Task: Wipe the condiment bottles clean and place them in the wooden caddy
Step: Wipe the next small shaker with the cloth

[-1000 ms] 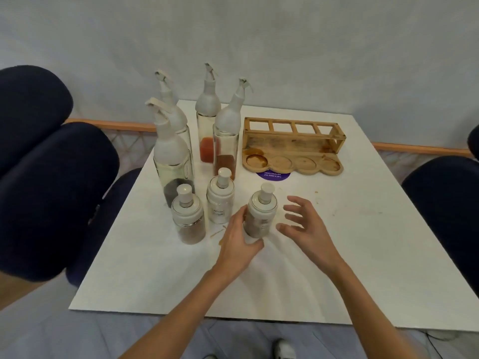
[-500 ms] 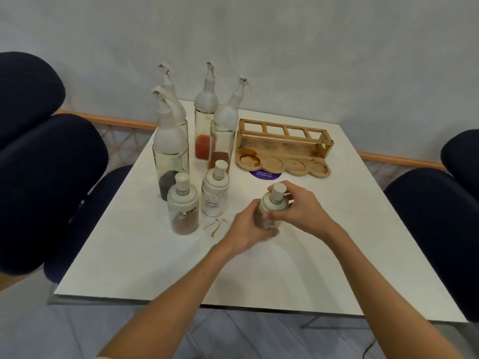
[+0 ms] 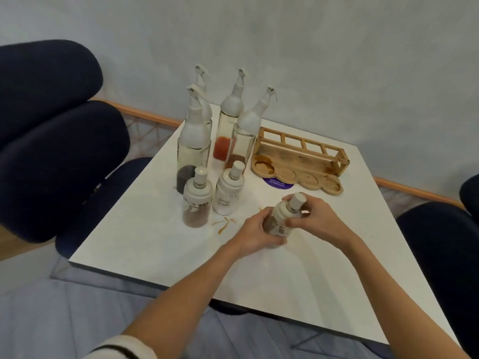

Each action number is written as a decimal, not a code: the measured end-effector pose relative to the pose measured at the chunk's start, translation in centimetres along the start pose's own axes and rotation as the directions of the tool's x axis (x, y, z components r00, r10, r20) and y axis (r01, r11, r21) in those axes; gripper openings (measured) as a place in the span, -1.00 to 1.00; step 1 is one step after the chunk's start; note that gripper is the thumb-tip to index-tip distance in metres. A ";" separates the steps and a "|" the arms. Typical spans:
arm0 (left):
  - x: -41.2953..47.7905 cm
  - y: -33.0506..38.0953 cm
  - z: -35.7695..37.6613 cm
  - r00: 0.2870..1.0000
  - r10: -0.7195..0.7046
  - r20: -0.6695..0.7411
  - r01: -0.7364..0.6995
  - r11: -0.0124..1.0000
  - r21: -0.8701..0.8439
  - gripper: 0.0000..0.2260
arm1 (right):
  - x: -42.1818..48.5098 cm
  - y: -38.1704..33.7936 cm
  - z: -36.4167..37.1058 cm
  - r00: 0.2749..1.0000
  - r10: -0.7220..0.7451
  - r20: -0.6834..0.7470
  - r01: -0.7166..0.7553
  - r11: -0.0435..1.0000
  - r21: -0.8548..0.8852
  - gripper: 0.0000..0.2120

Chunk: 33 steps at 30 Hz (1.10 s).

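Glass under a white cap, by the look. Holding the small jar (image 3: 281, 221) tilted between both hands, low over the table (image 3: 285, 281), in front of the wooden caddy (image 3: 298, 156) and not yet in it. Wrapping the left hand (image 3: 252, 234) round the lower body; curling the right hand (image 3: 318, 221) round the shoulder, just below the stopper (image 3: 296, 202). Probably feeling light but hard, breakable, and slick wherever smeared. Judging the waist the safest hold, with a palm under the base, rather than pulling on the stopper alone. Seeing no cloth anywhere in view.
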State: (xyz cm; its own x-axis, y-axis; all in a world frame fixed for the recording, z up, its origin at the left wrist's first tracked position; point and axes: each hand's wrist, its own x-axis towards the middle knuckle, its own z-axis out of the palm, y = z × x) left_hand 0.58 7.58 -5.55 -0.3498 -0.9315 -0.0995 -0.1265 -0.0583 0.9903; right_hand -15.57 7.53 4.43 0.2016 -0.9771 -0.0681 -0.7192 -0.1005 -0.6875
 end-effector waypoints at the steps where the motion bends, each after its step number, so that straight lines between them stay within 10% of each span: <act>1: 0.0 0.0 0.0 1.000 -0.002 0.000 0.002 1.000 -0.008 -0.39 | 0.0 -0.2 0.1 1.000 0.006 -0.031 -0.007 1.000 -0.013 -0.62; 27: -0.2 -0.2 0.0 1.000 -0.004 0.005 0.004 1.000 -0.015 -0.37 | 0.0 -1.5 -1.0 0.995 -0.064 0.080 0.076 0.985 -0.154 -0.47; 33: -0.2 -0.3 0.0 1.000 0.002 -0.004 -0.003 1.000 -0.022 -0.39 | 0.2 -1.7 -1.6 0.985 -0.162 -0.059 0.144 0.961 -0.237 -0.87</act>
State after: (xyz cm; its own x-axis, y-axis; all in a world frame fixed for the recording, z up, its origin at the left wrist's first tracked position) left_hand 0.71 7.76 -5.86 -0.3466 -0.9330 -0.0967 -0.1048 -0.0640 0.9924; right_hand -15.40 7.18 6.71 0.2756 -0.9573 0.0873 -0.8194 -0.2814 -0.4994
